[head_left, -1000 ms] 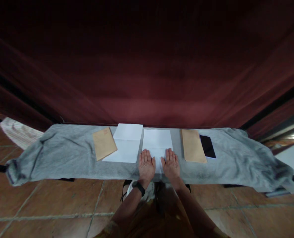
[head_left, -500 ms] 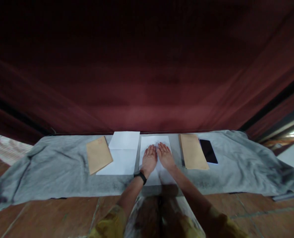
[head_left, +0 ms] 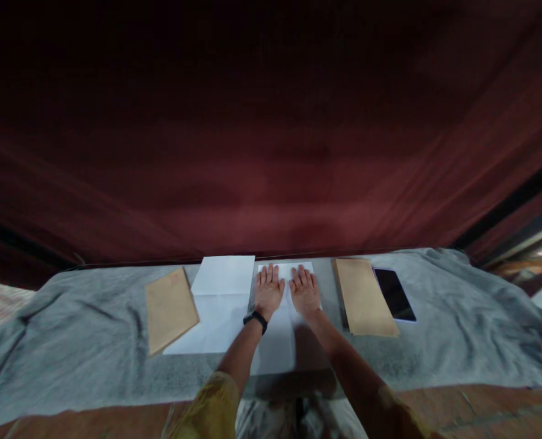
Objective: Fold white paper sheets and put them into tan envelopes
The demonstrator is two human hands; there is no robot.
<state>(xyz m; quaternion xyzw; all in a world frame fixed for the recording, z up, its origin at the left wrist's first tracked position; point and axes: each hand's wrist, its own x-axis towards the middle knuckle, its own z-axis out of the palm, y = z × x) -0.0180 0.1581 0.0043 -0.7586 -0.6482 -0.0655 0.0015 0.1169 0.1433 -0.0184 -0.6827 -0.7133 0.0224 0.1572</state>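
A white sheet of paper point(head_left: 273, 350) lies in front of me on a grey cloth. My left hand point(head_left: 269, 291), with a black band on its wrist, rests flat on the sheet's upper left part, fingers stretched out. On the upper right part my right hand point(head_left: 305, 292) lies flat too, its fingers slightly spread. Between the hands a strip of the paper shows, with a faint lengthwise line below it. Just left of this sheet are white papers point(head_left: 220, 317) with a crosswise fold or edge. Neither hand grips anything.
A brown envelope point(head_left: 170, 311) overlaps the left papers' edge. To the right lie a stack of brown envelopes point(head_left: 369, 299) and a dark-screened phone point(head_left: 395, 295). The grey cloth point(head_left: 101, 341) covers the low surface, against a dark red panel point(head_left: 271, 183). Tiled floor point(head_left: 92, 424) shows in front.
My hands have moved apart, the left one leftward and the right one slightly rightward, both toward the sheet's far end. The view has shifted closer over the cloth.
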